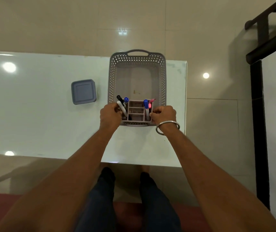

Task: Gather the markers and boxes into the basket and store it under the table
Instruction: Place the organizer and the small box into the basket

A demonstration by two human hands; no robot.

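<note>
Gripping a compartmented organiser box from both sides, the person holds it at the near end of the grey perforated basket, inside the basket's walls. Whether the organiser box rests on the basket's bottom or hangs just above it cannot be told.

The left hand is at the box's left side, its fingers curled round that edge beside a white marker that leans out of the left compartment. The right hand, with a metal bangle at the wrist, closes its fingers on the box's right edge.

In the left compartment with the white marker stand a black marker and a blue-capped marker. In the right compartment, just beside the right fingers, stand another blue-capped marker and a pink marker. The middle compartments look dim, and their contents cannot be made out.

The basket stands on the pale glossy surface near its right end, its far handle reaching the far edge. A blue-grey lidded box lies on the surface to the left of the basket, apart from it and from both hands.

Cream floor tiles lie beyond the surface, and a dark frame stands at the right.
</note>
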